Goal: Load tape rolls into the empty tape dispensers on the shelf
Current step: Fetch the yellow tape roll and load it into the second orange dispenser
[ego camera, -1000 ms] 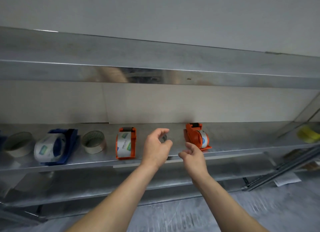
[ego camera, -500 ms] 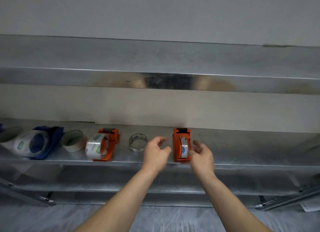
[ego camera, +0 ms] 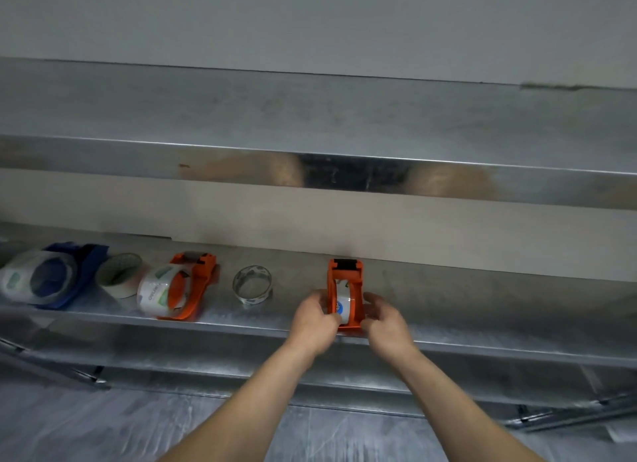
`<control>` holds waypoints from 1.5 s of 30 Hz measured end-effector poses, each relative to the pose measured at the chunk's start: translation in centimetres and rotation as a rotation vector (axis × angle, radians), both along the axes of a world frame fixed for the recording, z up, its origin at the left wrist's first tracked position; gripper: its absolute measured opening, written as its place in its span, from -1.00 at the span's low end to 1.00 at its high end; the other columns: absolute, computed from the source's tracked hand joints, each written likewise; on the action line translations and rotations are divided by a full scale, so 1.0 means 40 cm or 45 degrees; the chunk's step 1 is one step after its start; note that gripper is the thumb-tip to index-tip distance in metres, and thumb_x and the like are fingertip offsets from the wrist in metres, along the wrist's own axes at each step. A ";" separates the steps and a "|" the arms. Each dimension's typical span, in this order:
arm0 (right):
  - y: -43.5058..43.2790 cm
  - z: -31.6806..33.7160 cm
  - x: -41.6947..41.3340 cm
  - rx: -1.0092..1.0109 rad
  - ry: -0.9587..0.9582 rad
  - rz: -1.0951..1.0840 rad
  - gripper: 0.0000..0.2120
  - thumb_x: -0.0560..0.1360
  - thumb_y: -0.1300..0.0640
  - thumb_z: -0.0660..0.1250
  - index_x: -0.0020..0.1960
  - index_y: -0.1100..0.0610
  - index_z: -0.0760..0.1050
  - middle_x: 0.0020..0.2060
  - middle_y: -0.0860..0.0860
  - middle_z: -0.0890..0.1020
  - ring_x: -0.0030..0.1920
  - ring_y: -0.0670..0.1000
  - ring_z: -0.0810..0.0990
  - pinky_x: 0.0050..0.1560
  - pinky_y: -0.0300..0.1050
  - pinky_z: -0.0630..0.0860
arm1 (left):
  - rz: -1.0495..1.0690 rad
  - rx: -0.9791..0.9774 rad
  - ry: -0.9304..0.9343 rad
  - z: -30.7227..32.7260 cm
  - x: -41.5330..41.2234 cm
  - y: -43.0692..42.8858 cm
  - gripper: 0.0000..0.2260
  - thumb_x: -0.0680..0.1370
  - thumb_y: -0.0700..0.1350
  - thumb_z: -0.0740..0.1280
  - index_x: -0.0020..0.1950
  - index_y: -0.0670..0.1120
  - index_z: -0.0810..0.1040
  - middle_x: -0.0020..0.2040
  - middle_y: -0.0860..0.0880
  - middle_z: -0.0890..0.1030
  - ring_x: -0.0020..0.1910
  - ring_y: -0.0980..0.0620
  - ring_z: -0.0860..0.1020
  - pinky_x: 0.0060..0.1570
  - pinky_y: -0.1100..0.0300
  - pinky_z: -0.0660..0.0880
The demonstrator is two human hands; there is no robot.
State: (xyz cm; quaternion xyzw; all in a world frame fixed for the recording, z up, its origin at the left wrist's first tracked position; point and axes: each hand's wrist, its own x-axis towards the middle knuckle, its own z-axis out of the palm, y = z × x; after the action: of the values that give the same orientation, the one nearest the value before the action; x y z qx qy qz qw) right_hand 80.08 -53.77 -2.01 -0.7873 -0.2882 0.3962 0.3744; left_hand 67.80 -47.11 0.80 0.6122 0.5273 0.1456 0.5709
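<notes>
1. Head view: orange dispenser at shelf front edge, long axis toward the back wall.
2. Left hand and right hand flanking, fingers curled against its sides (equally near).
3. Loose clear tape roll left of left hand.

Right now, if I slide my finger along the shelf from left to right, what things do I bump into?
Blue tape dispenser → loose beige tape roll → tipped orange tape dispenser → clear tape roll → left hand → upright orange tape dispenser → right hand.

Storeroom or workshop, bare metal shelving, tape dispensers, plain wall
</notes>
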 end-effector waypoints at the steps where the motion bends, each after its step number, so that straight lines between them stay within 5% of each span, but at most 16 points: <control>1: 0.003 -0.007 -0.001 -0.004 -0.006 0.040 -0.48 0.45 0.43 0.20 0.25 -0.06 0.48 0.07 -0.06 0.64 0.15 0.00 0.61 0.27 0.01 0.53 | -0.028 -0.010 0.005 -0.008 0.003 0.005 -0.68 0.53 -0.32 0.30 0.21 0.00 0.46 0.09 0.04 0.59 0.09 0.05 0.57 0.09 0.17 0.51; 8: 0.014 -0.052 0.012 -0.037 -0.078 0.131 -0.51 0.38 0.36 0.22 -0.01 -0.22 0.57 0.04 -0.10 0.71 0.10 -0.04 0.65 0.23 0.05 0.56 | -0.130 0.031 0.106 -0.050 0.030 0.032 -0.86 0.58 -0.20 0.28 0.05 -0.05 0.60 -0.01 -0.03 0.68 -0.01 0.00 0.63 0.11 0.03 0.56; 11: 0.019 -0.057 0.022 -0.126 -0.141 0.259 -0.53 0.38 0.33 0.20 0.13 -0.04 0.64 0.09 -0.11 0.69 0.13 -0.07 0.62 0.30 -0.04 0.50 | -0.022 0.118 0.046 0.002 0.058 0.084 -0.79 0.61 -0.17 0.23 -0.22 -0.10 0.52 -0.30 -0.06 0.56 -0.28 -0.01 0.53 -0.26 0.17 0.45; 13: 0.024 -0.059 0.021 -0.186 -0.149 0.322 -0.56 0.41 0.33 0.20 0.19 0.06 0.63 0.14 -0.06 0.68 0.21 -0.03 0.60 0.32 -0.09 0.46 | 0.017 0.155 0.031 0.047 0.075 0.125 -0.69 0.62 -0.15 0.22 -0.33 -0.08 0.45 -0.37 -0.08 0.49 -0.34 -0.04 0.46 -0.33 0.15 0.29; 20: 0.048 -0.057 0.011 -0.253 -0.109 0.374 -0.59 0.41 0.24 0.21 0.20 0.07 0.61 0.12 -0.03 0.69 0.18 0.00 0.60 0.31 -0.01 0.49 | 0.016 0.003 0.066 0.054 0.081 0.150 -0.78 0.64 -0.11 0.17 -0.18 -0.11 0.48 -0.32 -0.08 0.44 -0.35 0.03 0.38 -0.32 0.16 0.29; 26: 0.051 -0.044 0.020 -0.202 -0.027 0.305 -0.64 0.46 0.28 0.26 0.19 0.05 0.61 0.10 -0.03 0.69 0.15 0.00 0.62 0.29 0.01 0.51 | 0.074 -0.069 0.035 0.053 0.084 0.155 -0.68 0.62 0.00 0.21 0.06 -0.23 0.60 -0.05 -0.20 0.64 -0.15 -0.04 0.54 -0.15 0.13 0.43; 30: 0.062 -0.017 0.020 -0.082 -0.035 0.099 -0.72 0.41 0.21 0.34 0.07 -0.05 0.57 0.01 -0.08 0.69 0.07 0.00 0.64 0.17 0.00 0.58 | 0.126 -0.108 -0.028 0.053 0.083 0.157 -0.70 0.61 0.07 0.23 -0.11 -0.12 0.59 -0.06 -0.20 0.65 -0.09 -0.11 0.59 -0.08 0.06 0.48; 34: 0.077 0.019 0.024 0.165 0.105 -0.083 -0.49 0.26 -0.03 0.49 0.21 -0.04 0.53 0.03 -0.08 0.69 0.03 -0.06 0.66 0.08 -0.07 0.60 | 0.173 -0.154 -0.034 0.054 0.085 0.156 -0.72 0.63 0.11 0.18 -0.03 -0.06 0.55 -0.01 -0.14 0.63 -0.02 -0.06 0.58 0.11 0.02 0.53; 37: 0.098 0.049 0.014 0.278 0.115 -0.085 -0.73 0.38 0.03 0.53 0.01 -0.09 0.52 -0.08 -0.12 0.68 -0.05 -0.11 0.67 -0.04 -0.20 0.57 | 0.188 -0.208 -0.016 0.050 0.084 0.155 -0.63 0.63 0.16 0.15 0.13 -0.11 0.55 0.01 -0.11 0.63 -0.04 -0.05 0.61 0.00 0.11 0.55; 41: 0.117 0.054 -0.002 0.243 0.001 -0.036 -0.89 0.44 0.00 0.47 -0.08 -0.03 0.58 -0.19 -0.08 0.72 -0.17 -0.11 0.69 -0.05 -0.14 0.61 | 0.194 -0.245 -0.029 0.055 0.084 0.150 -0.63 0.63 0.15 0.16 0.13 -0.11 0.56 0.01 -0.10 0.65 -0.05 -0.03 0.63 -0.12 0.17 0.53; 45: 0.123 0.061 -0.008 0.252 -0.034 -0.066 -0.79 0.48 -0.03 0.43 -0.28 0.03 0.54 -0.34 -0.04 0.68 -0.35 -0.15 0.61 -0.22 -0.20 0.50 | 0.184 -0.276 -0.117 0.060 0.080 0.146 -0.79 0.59 -0.03 0.29 0.04 -0.16 0.60 -0.02 -0.17 0.66 -0.02 -0.11 0.63 0.06 0.01 0.56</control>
State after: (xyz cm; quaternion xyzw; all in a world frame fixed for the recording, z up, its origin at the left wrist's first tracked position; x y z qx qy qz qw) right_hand 79.75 -48.86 0.42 -0.7588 -0.3103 0.3455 0.4567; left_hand 70.99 -41.25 3.22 0.5000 0.5560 0.1565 0.6453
